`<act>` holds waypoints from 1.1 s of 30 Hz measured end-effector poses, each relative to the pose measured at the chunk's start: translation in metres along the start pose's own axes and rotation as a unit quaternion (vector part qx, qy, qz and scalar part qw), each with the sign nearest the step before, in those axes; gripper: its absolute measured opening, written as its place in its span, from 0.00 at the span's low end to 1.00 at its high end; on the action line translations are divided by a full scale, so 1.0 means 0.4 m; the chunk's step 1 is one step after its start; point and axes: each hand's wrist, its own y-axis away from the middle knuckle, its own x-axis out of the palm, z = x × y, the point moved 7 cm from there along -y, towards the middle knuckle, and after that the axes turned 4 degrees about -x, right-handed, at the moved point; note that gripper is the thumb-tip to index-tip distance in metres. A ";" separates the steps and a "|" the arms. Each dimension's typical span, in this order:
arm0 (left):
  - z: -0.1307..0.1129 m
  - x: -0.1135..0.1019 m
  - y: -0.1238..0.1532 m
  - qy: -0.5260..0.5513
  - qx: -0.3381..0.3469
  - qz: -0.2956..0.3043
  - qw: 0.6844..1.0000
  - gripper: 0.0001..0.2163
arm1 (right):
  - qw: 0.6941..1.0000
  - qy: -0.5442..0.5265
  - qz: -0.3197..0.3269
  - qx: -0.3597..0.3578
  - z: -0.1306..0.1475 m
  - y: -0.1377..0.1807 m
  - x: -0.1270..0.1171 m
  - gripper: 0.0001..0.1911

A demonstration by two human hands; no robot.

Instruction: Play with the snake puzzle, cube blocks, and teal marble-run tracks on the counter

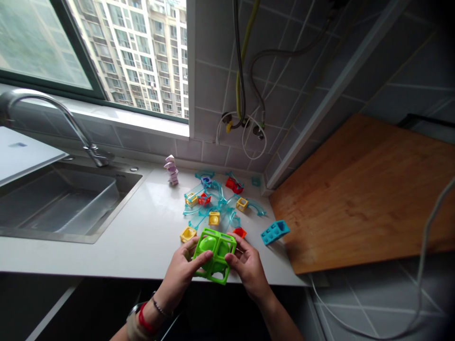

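Note:
Between my two hands is a block of joined green toy cubes [214,255], with open frames and rounded green inner surfaces. My left hand [181,265] grips its left side, the thumb lying across the front. On the right side, my right hand [249,267] holds it with thumb and fingers. Just beyond the block lie a yellow cube [188,234], another yellow cube [213,218] and a red piece [240,232]. Clear blue track pieces [222,203] are scattered behind them among more red and yellow cubes. A blue block piece [275,232] rests to the right.
A steel sink [121,208] with a faucet [64,109] lies on the left. A small stack of pale purple pieces [171,170] stands near the back of the white counter [152,251]. A wooden board [355,199] leans at the right. Hoses [241,71] hang along the tiled wall.

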 end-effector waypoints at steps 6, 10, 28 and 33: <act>0.005 0.018 0.013 0.068 0.010 -0.002 0.998 0.40 | 1.000 0.000 -0.024 -0.012 0.016 0.014 -0.011 0.36; 0.017 0.034 0.025 0.097 0.001 0.031 0.995 0.40 | 0.999 -0.004 -0.029 -0.024 0.026 0.025 -0.015 0.34; 0.049 0.032 0.054 0.079 -0.025 0.045 0.996 0.41 | 0.999 -0.026 -0.019 -0.004 0.003 0.069 -0.014 0.33; 0.028 0.024 0.077 0.028 0.008 0.050 0.998 0.40 | 1.000 -0.024 0.001 -0.018 -0.001 0.090 -0.010 0.33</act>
